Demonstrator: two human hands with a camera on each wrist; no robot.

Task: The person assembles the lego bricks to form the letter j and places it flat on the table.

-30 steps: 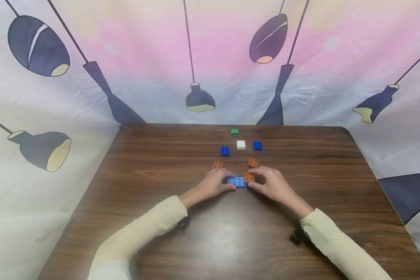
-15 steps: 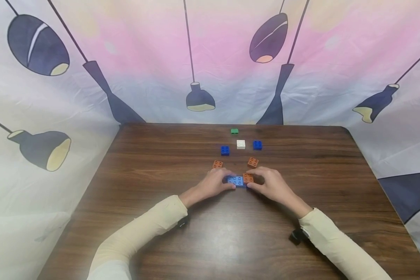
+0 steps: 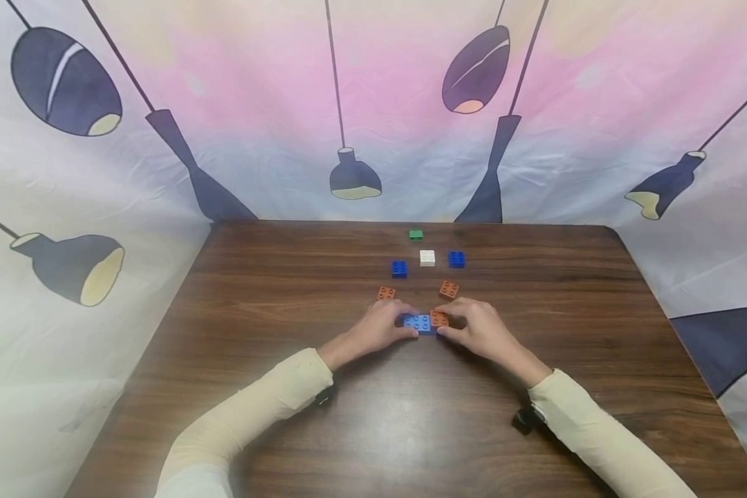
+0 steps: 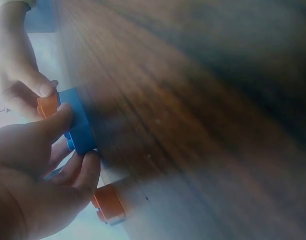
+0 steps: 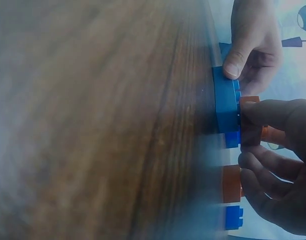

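A light blue toy building brick, longer than the others, lies studs up on the table. My left hand grips its left end, thumb on the near side and fingers on the far side; the left wrist view shows this hold on the blue brick. My right hand pinches a square orange brick between thumb and fingers at the blue brick's right end. In the right wrist view the orange brick lies against the studded side; whether it is pressed fully down I cannot tell.
Beyond the hands lie two more orange bricks, a left one and a right one. Farther back are two dark blue bricks, a white brick and a small green brick. A printed cloth hangs behind the wooden table.
My right hand has shifted slightly left with the orange brick, which now sits farther over the blue brick's right end. The left hand keeps its hold in place.
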